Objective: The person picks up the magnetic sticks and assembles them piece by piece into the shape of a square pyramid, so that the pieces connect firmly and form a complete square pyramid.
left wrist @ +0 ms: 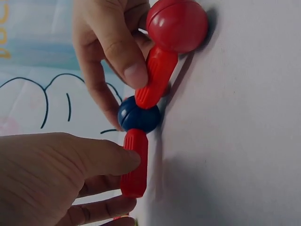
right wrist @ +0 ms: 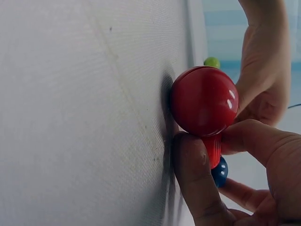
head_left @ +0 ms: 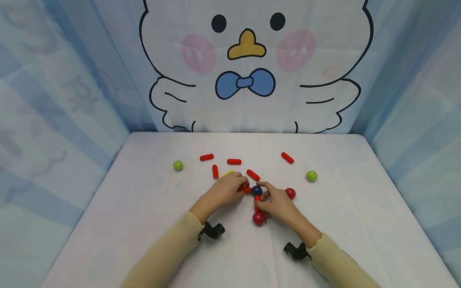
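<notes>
A dark blue ball (head_left: 257, 190) joins two red rods at the middle of the table. My left hand (head_left: 227, 188) pinches one red rod (left wrist: 135, 165) between thumb and fingers, its end against the blue ball. The other red rod (left wrist: 157, 77) runs from the blue ball to a large red ball (head_left: 258, 218) on the near side. My right hand (head_left: 279, 203) holds this second rod, thumb and a finger on either side of it, while another fingertip reaches the blue ball. In the right wrist view the large red ball (right wrist: 204, 100) partly covers the rod.
Several loose red rods (head_left: 234, 162) lie beyond the hands. Green balls (head_left: 178, 165) (head_left: 311, 176) rest at left and right. Another red ball (head_left: 290, 193) sits beside the right hand, and a yellow piece (head_left: 229, 172) shows behind the left. A printed curtain (head_left: 248, 112) hangs at the back.
</notes>
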A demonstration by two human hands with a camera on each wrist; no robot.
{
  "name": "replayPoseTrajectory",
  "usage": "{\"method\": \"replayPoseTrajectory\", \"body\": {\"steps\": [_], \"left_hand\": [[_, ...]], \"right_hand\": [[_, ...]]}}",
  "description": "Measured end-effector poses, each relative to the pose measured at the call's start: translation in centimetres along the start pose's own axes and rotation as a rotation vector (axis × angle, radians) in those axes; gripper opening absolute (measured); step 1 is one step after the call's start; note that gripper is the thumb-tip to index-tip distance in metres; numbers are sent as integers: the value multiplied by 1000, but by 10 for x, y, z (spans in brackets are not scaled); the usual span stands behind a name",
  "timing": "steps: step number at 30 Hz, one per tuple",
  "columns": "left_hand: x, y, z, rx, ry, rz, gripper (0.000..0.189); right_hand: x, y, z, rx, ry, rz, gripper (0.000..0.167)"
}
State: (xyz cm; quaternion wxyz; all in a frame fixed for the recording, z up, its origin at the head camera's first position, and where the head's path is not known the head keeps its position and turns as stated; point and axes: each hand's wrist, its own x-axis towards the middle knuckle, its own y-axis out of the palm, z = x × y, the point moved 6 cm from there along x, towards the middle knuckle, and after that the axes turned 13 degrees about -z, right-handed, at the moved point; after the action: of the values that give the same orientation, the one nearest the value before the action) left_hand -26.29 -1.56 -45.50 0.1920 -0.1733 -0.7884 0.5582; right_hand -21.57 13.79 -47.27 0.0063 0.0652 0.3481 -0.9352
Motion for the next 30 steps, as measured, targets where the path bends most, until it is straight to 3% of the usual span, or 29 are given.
{"method": "replayPoseTrajectory", "body": {"steps": [7,13,20,26,30], "left_hand": [[-7,-9,27,-11,-93,-10,24],[-17,-19,61,52,-148,-30,23],[-27,-35,99,176,-176,-128,26],[-35,-53,126,195,-282,-227,37],[-43,-55,145,197,-344,-252,46]], "right_hand": [[1,-2,1,7,4,10,65],[1,-2,0,6,1,10,65],[1,2,-3,11,0,24,65],[2,3,-3,12,-1,35,66],[2,4,-4,16,10,45,66]]}}
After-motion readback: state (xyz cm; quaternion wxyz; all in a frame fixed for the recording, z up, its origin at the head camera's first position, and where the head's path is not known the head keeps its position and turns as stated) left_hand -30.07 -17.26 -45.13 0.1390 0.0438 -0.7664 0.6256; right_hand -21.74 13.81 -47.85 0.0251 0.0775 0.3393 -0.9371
